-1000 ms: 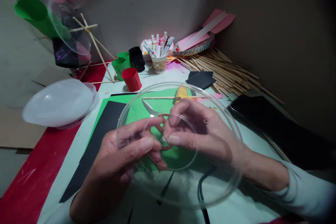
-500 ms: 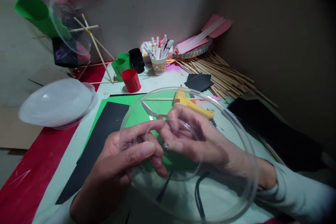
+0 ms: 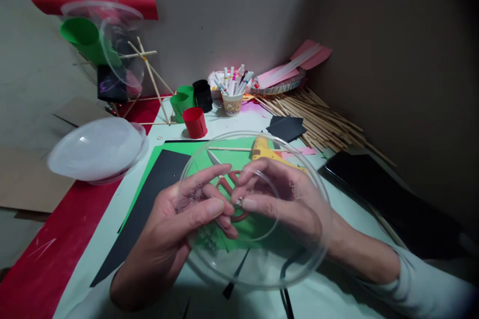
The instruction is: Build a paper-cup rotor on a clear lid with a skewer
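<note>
Right now both my hands are up over the worktop (image 3: 112, 199) with a clear plastic dish (image 3: 258, 264) held between them. My left hand (image 3: 175, 229) has its grip closed on the dish's near left part, thumb pressed on top and fingers underneath, seen through the plastic. My right hand (image 3: 288, 202) reaches in under the dish from the right, thumb and forefinger pinched together at its middle, where a small shiny bit sits at the fingertips; what it is I cannot tell. The two thumbs nearly meet. Through the dish I see red-handled scissors (image 3: 228, 184) lying on green paper (image 3: 164, 152), with black paper (image 3: 149, 204) just left of it. A yellow glue gun (image 3: 264, 149) lies just beyond the dish's far rim. Farther back stand a red paper cup (image 3: 195, 122) and a cup of markers (image 3: 232, 94), with wooden sticks (image 3: 322, 114) piled near the wall. A stack of clear lids (image 3: 98, 149) sits well to the left.
</note>
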`<state>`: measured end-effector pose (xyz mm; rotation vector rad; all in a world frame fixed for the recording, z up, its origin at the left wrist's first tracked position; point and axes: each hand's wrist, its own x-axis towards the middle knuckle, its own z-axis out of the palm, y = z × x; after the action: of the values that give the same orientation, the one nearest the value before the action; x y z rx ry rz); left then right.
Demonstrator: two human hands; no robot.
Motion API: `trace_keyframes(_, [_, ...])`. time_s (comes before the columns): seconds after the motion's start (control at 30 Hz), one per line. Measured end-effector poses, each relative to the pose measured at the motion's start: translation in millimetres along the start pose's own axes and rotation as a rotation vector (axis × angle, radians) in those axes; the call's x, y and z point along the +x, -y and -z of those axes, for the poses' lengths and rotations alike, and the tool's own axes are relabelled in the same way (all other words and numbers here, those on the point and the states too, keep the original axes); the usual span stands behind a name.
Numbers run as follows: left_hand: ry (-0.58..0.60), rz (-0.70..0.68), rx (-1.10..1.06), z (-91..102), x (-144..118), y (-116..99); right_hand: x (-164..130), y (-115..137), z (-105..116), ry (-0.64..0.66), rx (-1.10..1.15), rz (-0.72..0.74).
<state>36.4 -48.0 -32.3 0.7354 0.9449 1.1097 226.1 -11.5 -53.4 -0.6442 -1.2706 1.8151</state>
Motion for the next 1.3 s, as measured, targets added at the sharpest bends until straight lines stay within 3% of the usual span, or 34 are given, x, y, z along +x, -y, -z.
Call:
trace_keyframes(0.17, [-0.021, -0.005, 0.002, -0.7, -1, 1, 1, 0, -4, -0.128, -0.041, -0.005])
trace_keyframes(0.33, [-0.044, 0.006, 0.008, 0.0, -1, 2, -2, -4, -7, -0.139, -0.100, 0.102])
trace_keyframes(0.57, [0.039, 0.031, -0.009, 5.1, 3, 2, -6, -6, -11, -0.110, -0.224, 0.213])
trace_keyframes(0.87, [0.045, 0.157, -0.191, -3.5, -1, 12, -10, 2, -22, -0.335, -0.548, 0.465])
trace_keyframes(1.1, [0.035, 0.250, -0.196, -11.6, -4, 16, -8, -1, -25, -0.470, -0.689, 0.522])
trace_keyframes(1.2, [0.014, 0.177, -0.116, -9.4, -7, 15, -3, 3, -24, -0.512, -0.647, 0.505])
trace_keyframes(1.3, [-0.127, -0.135, 0.181, 3.5, -8, 17, 1, 12, -20, -0.524, -0.514, 0.426])
